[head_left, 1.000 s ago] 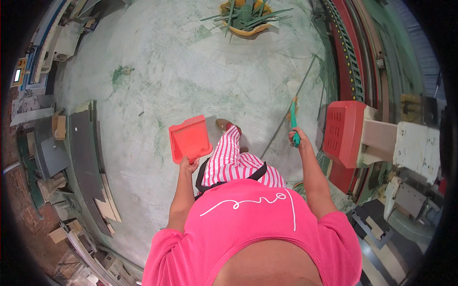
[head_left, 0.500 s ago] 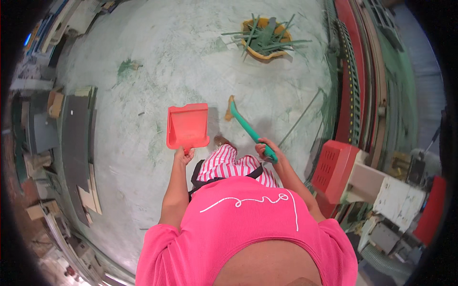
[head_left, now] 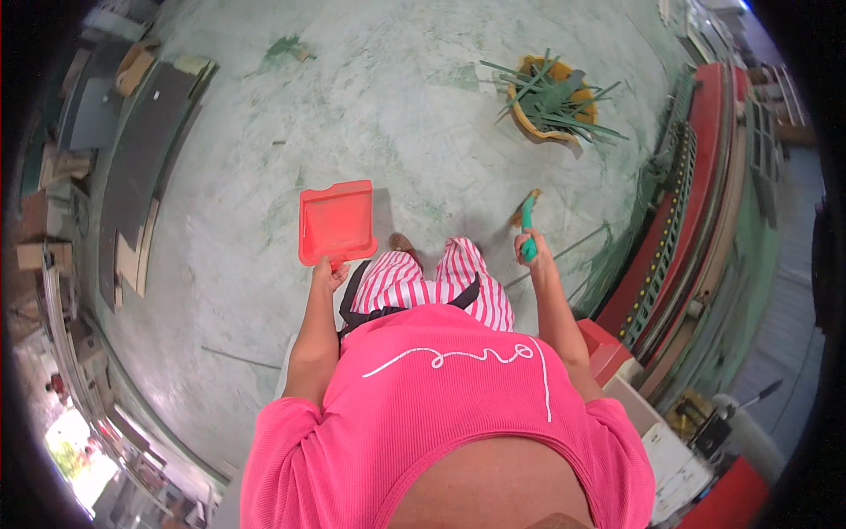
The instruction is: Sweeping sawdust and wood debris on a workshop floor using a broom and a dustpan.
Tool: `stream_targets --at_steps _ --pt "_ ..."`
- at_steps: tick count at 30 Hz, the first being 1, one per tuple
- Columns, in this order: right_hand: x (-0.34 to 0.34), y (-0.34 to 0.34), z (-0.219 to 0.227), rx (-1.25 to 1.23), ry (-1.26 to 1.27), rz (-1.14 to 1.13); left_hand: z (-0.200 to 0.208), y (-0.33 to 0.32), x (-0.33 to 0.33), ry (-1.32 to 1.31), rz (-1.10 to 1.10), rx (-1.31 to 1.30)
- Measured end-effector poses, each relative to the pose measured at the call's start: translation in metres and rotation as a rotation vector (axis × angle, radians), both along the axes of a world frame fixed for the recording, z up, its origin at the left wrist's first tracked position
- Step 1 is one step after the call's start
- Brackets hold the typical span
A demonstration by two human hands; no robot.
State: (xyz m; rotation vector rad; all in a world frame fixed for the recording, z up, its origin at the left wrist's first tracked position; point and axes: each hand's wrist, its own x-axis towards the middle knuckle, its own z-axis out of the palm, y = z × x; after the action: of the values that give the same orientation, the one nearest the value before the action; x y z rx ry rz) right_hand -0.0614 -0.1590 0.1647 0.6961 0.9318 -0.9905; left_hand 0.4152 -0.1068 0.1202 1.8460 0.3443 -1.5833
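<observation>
A red dustpan (head_left: 337,220) hangs in front of me, its handle gripped by my left hand (head_left: 330,271). My right hand (head_left: 535,250) is wrapped round the green handle of a hand brush (head_left: 528,212). The brush's brownish bristles point away from me, toward the floor; whether they touch it I cannot tell. No loose scraps can be made out inside the pan.
Ahead to the right stands a yellow tub (head_left: 544,132) heaped with green strips (head_left: 564,97), some sticking out past its rim. A long red machine (head_left: 656,212) runs along the right. Dark panels (head_left: 145,159) lie at left. Green debris (head_left: 286,50) lies on the far floor.
My body has turned left, so the tub and machine sit differently in view. My right hand has swung the brush outward to the right. The dustpan stays in my left hand.
</observation>
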Motion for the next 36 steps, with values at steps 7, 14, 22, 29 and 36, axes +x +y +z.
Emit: stream_targets --at_steps 7,14,22,29,36 --pt "0.031 -0.095 -0.026 -0.123 -0.285 0.357 0.014 0.042 -0.039 -0.051 0.269 0.07" --pt "0.008 -0.185 0.024 -0.122 -0.344 0.516 0.033 0.048 -0.136 0.094 0.637 -0.11" --pt "-0.051 -0.198 0.028 -0.192 0.094 1.008 0.042 0.085 -0.243 0.259 0.884 -0.448" --pt "-0.015 -0.199 0.026 -0.11 0.013 1.037 0.026 0.097 -0.288 0.225 0.994 -0.085" --pt "0.029 -0.165 0.053 -0.082 -0.131 1.237 -0.002 0.167 -0.3 0.308 1.092 -0.224"
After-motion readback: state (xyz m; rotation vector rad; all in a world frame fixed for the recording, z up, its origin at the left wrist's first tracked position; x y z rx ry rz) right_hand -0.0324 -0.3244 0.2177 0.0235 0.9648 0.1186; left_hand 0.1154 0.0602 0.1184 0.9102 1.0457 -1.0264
